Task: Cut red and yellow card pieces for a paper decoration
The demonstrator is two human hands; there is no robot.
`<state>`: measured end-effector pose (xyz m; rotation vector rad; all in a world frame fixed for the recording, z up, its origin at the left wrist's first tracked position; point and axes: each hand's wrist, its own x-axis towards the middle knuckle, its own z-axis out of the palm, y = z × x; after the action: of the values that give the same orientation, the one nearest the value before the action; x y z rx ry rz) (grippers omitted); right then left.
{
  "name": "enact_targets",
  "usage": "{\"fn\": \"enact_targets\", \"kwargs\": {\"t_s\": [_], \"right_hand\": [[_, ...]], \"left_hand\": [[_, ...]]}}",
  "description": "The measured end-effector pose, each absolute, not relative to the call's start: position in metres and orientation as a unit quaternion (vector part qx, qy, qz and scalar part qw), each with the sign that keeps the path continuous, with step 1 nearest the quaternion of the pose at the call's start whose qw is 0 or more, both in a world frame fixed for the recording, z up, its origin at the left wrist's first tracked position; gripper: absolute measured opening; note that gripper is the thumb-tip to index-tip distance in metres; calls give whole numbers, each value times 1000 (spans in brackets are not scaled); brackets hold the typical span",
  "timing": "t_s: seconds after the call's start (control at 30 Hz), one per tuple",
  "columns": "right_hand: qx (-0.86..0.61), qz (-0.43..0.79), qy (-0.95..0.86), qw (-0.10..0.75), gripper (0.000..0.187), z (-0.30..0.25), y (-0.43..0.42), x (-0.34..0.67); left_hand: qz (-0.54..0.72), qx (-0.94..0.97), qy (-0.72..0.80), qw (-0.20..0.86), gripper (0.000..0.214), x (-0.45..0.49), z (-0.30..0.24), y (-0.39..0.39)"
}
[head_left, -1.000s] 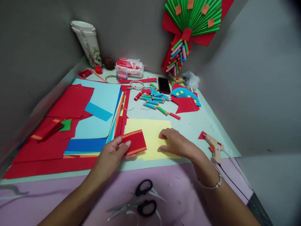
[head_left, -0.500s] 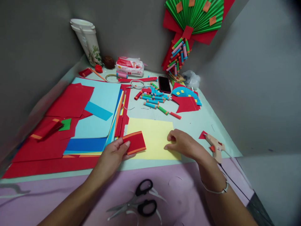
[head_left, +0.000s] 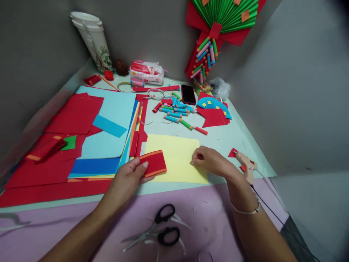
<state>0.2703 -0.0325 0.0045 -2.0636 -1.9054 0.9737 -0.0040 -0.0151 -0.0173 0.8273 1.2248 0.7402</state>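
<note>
My left hand (head_left: 128, 178) pinches a red paper piece with orange edges (head_left: 153, 163), thumb on top, holding it just over the left edge of a yellow sheet (head_left: 176, 156). On the yellow sheet's right side rests my right hand (head_left: 211, 160), fingers curled in a pinch; what it holds, if anything, is too small to see. A bracelet circles that wrist. A glue gun (head_left: 247, 166) lies just right of my right hand, its cord trailing toward me.
Black-handled scissors (head_left: 160, 229) lie on the pink surface near me. Stacked red and blue paper sheets (head_left: 89, 142) fill the left. Several coloured paper rolls (head_left: 177, 113), a phone (head_left: 188, 94), a tissue pack (head_left: 147, 72) and cups (head_left: 92, 40) stand farther back. A green paper fan (head_left: 223, 14) hangs on the wall.
My right hand slid rightward across the yellow sheet and curled into a pinch at its right side. My left hand kept hold of the red piece. The view tilted down slightly.
</note>
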Motion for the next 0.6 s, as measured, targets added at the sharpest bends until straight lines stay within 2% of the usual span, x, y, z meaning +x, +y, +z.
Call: {"fn": "enact_targets", "kwargs": {"t_s": [0.17, 0.37, 0.53, 0.6], "right_hand": [[-676, 307, -666, 73, 35, 0, -30, 265], [-667, 312, -676, 43, 23, -1, -24, 260], [-685, 307, -656, 77, 14, -2, -20, 263], [-692, 280, -658, 95, 17, -4, -19, 262]], "left_hand": [[333, 370, 546, 674, 22, -4, -18, -15], [332, 378, 545, 671, 21, -4, -20, -18], [330, 382, 543, 671, 19, -4, -21, -17], [329, 383, 548, 667, 20, -4, -21, -17]]}}
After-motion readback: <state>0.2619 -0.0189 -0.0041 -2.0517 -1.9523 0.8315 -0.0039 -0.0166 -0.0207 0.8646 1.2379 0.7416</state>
